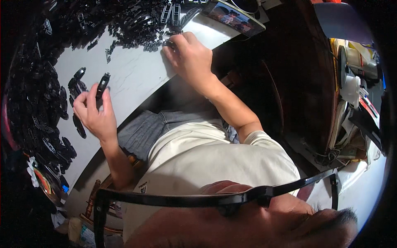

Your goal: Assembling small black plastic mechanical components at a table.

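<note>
Here we saw our left hand (96, 112), near the table's (136, 74) left edge, pinching a black clip (102, 85) upright between thumb and fingers. Our right hand (188, 56) lay farther off, fingertips pressed among a pile of black parts (132, 25), grasping nothing we could tell.

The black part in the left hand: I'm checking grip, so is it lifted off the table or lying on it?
Lifted. The left hand pinches the black part between thumb and fingers, its upper end sticking up above the white table.
</note>
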Tool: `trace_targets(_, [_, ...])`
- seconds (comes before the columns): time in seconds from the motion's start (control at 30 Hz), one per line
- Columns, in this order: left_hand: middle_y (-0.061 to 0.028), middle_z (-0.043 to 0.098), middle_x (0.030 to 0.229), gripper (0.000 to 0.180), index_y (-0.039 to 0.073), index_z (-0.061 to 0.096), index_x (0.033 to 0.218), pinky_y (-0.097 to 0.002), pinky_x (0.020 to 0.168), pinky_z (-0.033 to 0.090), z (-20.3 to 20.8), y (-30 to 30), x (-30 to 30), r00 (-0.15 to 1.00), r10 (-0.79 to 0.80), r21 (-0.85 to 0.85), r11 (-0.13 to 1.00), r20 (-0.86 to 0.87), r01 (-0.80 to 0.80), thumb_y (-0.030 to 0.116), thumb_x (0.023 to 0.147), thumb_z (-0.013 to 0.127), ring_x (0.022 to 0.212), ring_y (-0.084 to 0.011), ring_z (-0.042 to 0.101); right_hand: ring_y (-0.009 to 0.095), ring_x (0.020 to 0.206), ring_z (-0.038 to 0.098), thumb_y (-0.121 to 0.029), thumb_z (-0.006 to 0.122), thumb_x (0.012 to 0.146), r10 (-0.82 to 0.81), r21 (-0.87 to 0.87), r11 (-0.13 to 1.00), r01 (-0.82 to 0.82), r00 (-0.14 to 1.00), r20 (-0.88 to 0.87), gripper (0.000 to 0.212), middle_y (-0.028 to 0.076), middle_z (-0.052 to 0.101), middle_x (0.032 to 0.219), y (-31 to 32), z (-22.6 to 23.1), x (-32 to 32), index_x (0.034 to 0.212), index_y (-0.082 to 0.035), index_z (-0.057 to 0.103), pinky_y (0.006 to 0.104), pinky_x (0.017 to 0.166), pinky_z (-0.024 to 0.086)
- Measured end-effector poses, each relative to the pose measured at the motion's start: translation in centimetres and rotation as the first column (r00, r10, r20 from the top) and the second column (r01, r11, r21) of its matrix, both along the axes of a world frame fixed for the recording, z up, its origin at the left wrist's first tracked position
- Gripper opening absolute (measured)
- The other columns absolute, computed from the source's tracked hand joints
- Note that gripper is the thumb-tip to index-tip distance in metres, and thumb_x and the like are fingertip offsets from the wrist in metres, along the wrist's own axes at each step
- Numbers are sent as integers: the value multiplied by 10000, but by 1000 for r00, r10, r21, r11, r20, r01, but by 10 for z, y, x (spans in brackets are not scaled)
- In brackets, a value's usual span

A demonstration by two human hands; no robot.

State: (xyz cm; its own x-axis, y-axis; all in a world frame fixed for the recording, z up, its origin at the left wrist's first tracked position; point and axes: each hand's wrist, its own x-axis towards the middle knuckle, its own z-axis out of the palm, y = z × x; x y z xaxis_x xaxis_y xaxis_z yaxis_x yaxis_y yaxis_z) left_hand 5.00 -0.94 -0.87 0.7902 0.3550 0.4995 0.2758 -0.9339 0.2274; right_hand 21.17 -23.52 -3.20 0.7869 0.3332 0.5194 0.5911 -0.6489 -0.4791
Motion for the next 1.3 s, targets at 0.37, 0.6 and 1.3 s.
trace_targets(0.37, [-54, 705, 1088, 300, -38, 665, 1215, -241, 852, 518, -12, -20, -9, 980, -50, -903, 381, 195, 199, -12, 924, 731, 979, -104, 652, 223, 689, 704, -173, 804, 867, 75, 96, 992, -79, 996, 47, 122, 67, 720, 871, -5, -8, -2, 915, -94, 724, 333, 585, 544])
trace_targets(0.6, [-28, 715, 1032, 273, -8, 686, 1182, -230, 827, 529, -8, -31, 1, 970, -157, -925, 303, 187, 228, -1, 916, 746, 925, -80, 649, 73, 685, 641, -169, 709, 987, 621, 683, 711, 169, 305, -722, 148, 34, 732, 875, 0, 31, -37, 1065, -44, 714, 216, 564, 484])
trace_targets(1.3, [-84, 775, 1025, 301, 82, 745, 1136, -301, 762, 589, -17, -28, 3, 948, -272, -771, 563, 166, 296, 53, 838, 777, 892, -199, 750, 99, 760, 695, -113, 752, 941, 567, 473, 824, -313, 470, -676, 205, 88, 742, 857, 25, 20, -66, 1082, 6, 664, 271, 648, 550])
